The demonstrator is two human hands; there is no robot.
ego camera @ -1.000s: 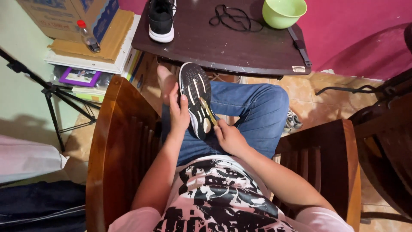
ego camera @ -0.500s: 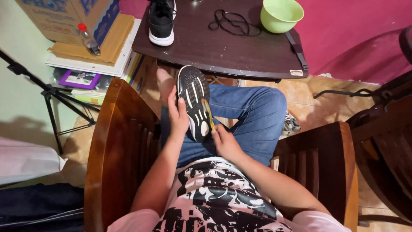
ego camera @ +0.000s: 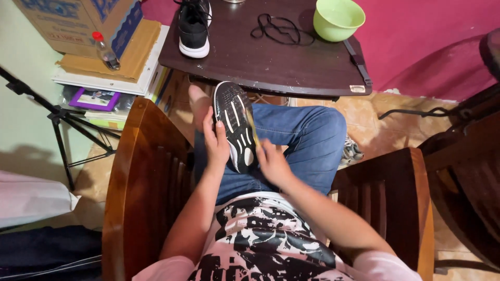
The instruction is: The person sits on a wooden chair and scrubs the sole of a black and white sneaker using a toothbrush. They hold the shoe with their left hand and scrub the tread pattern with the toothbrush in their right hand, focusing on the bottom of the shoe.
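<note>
On the lap, above the blue jeans (ego camera: 307,140), the left hand (ego camera: 216,143) grips a black shoe (ego camera: 234,125) sole-up. Its fingers wrap the edge. The right hand (ego camera: 271,161), now lower toward the heel, pinches a thin yellowish stick (ego camera: 252,125) along the tread, so scraping continues.

I am seeing a brown cardboard box (ego camera: 78,23) with blue printing standing at the upper left, cropped by the frame edge. Touching its lower right corner, a small clear bottle (ego camera: 105,52) with a red cap is leaning; its label is too small to judge. A small pale sticker (ego camera: 357,89) is sitting on the dark table's (ego camera: 291,62) front right edge.
</note>
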